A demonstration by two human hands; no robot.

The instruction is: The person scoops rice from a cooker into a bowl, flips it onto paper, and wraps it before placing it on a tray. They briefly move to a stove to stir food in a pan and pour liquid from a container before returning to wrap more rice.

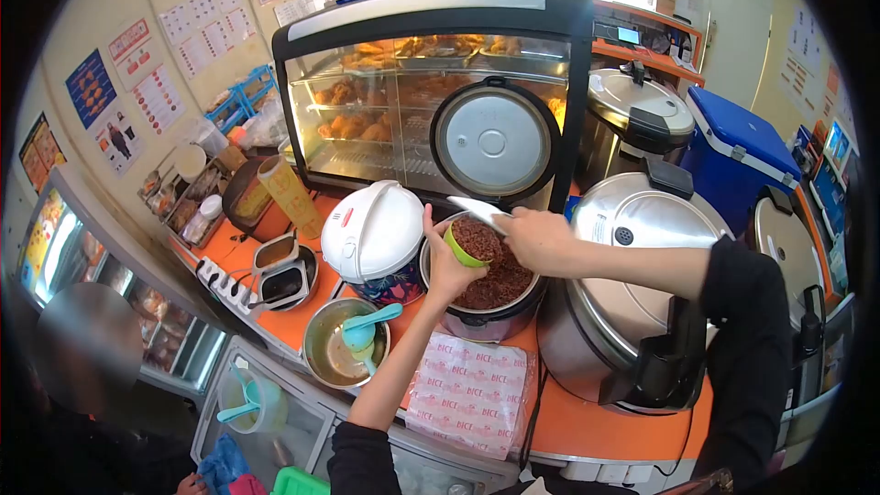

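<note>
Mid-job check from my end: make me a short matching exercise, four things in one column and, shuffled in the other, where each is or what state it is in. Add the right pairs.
Things
1. Green bowl
2. White utensil
3. Patterned paper
4. Metal bowl

Places and states
A. Lying in front of the open cooker
B. Gripped in the right hand
C. Holding turquoise utensils
D. In the left hand, with dark red rice in it

Right pairs: 1-D, 2-B, 3-A, 4-C
</note>
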